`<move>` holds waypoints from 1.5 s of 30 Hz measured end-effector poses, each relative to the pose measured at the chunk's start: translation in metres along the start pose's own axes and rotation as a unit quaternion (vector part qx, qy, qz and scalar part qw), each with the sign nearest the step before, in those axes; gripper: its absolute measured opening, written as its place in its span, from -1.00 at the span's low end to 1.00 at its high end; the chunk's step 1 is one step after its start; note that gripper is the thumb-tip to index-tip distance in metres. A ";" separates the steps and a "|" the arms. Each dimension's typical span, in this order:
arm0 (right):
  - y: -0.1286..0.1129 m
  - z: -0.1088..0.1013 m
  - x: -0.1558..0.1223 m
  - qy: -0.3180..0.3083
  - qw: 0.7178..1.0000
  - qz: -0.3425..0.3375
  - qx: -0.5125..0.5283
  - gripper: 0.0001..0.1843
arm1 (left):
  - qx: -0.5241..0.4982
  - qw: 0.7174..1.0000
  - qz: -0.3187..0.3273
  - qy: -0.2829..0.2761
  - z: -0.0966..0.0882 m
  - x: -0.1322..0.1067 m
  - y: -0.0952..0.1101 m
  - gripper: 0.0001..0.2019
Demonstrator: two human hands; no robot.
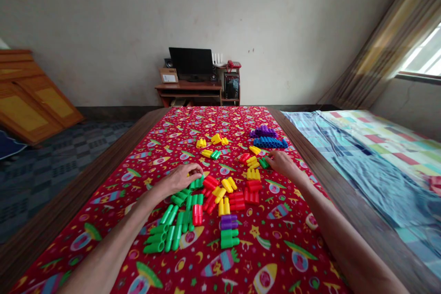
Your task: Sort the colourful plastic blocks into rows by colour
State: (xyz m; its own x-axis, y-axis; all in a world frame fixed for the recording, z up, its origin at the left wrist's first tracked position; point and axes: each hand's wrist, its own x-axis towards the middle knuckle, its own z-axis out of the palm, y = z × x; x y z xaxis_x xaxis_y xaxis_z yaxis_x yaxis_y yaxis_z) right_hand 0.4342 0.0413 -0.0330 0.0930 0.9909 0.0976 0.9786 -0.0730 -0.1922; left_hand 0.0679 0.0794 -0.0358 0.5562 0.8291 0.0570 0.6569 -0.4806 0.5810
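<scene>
Left hand [184, 177] is held low over the far end of the green pile [179, 226], fingers half curled; a bit of yellow shows by the fingertips, but whether a piece is gripped or just cloth print is seen can't be told. Right hand [281, 163] is stretched further out, fingers bent, tips set against the end of a green block [264, 162]; whether it's pinched or only touched can't be told. That end is probably used because it faces the hand and the other side is crowded by yellow and red pieces. Blue row [268, 142] and purple row [263, 131] are packed side by side past the right hand, likely so they're kept out of the loose stuff. Red blocks [237, 201] are bunched mid-table, with yellow ones mixed in; a purple block [228, 222] is set just beyond a lone green piece [229, 239]. Everything is laid on the red cloth [275, 257], probably so less sliding is seen than on bare wood
</scene>
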 end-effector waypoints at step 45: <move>-0.019 0.010 0.000 -0.010 0.998 -0.003 -0.066 -0.67 | 0.181 0.931 0.315 -0.032 0.068 -0.046 0.134 -0.51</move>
State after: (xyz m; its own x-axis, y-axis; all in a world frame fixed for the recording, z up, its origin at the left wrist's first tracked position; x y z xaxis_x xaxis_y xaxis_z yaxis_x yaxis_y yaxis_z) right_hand 0.4137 0.0434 -0.0397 0.0839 0.9933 0.0792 0.9950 -0.0792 -0.0612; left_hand 0.1647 -0.0422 -0.0156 0.9107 0.3371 0.2388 0.3126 -0.9402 0.1353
